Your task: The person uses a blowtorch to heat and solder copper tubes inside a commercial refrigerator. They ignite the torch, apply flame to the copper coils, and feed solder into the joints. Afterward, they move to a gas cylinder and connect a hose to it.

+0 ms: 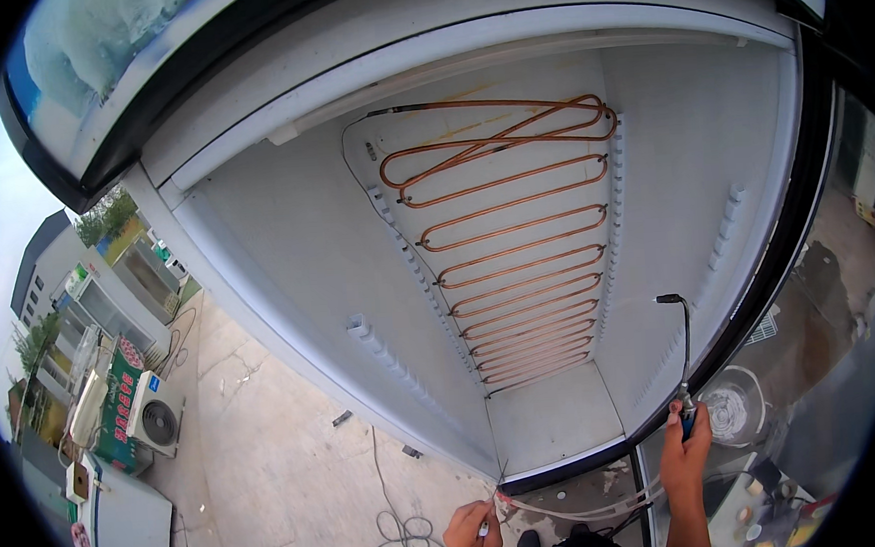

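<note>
My right hand [685, 449] is wrapped round the handle of a gas torch [686, 359]. Its thin dark neck rises and bends left, so the nozzle sits inside the open upright fridge cabinet [556, 407]; I can make out no flame. My left hand [470, 534] is closed low by the cabinet's front edge. A small whitish thing shows between its fingers, and a thin dark rod seems to stick up from them; its kind is unclear. On the cabinet's back wall, a bent copper tube coil [515, 234] runs in several loops, its top loops crossing.
Pale hoses [582, 513] run below the cabinet's front edge towards my right side. A white bucket [734, 406] stands right of the torch. Left on the concrete lie a coiled cable [406, 538] and small dark pieces; an air-conditioner outdoor unit [156, 416] stands farther off.
</note>
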`<state>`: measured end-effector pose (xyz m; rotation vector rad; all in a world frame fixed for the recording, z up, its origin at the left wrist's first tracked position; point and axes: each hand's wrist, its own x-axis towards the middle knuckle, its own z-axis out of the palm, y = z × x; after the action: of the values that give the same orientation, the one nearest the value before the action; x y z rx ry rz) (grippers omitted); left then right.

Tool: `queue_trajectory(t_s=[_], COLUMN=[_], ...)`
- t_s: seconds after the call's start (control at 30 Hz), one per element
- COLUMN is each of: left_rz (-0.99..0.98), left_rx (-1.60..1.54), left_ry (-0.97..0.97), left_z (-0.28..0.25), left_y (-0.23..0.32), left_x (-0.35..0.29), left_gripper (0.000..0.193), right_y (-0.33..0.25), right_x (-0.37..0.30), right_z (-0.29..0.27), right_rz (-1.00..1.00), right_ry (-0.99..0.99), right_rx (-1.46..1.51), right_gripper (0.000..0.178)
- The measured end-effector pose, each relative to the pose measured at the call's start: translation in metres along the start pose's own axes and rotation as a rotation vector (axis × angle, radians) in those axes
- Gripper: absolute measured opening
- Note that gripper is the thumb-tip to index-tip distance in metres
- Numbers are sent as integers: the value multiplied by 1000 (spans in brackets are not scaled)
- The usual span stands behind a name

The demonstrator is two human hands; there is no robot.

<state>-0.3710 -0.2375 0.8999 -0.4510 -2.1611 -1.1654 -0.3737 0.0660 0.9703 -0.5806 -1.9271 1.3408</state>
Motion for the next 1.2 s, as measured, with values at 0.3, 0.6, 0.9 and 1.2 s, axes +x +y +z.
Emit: queue_trajectory(t_s=[0.3,0.6,0.9,1.2], left_rz=[-21,-53,-70,-122], left_rx=[-16,-54,-116,-174], left_ry=[22,102,157,160], left_z=[5,4,2,7], left_y=[10,3,-9,-24], left_x=[7,-5,-9,-19], left_gripper=[24,25,16,12], right_y=[-2,-1,-33,-43], right_x=[1,1,-3,-10], right_z=[-7,-1,-2,-5], right_rz=[-13,-113,-128,-85], right_ry=[-40,-62,-106,-52], right_rx=[25,102,-27,-103], right_gripper=[16,11,11,15])
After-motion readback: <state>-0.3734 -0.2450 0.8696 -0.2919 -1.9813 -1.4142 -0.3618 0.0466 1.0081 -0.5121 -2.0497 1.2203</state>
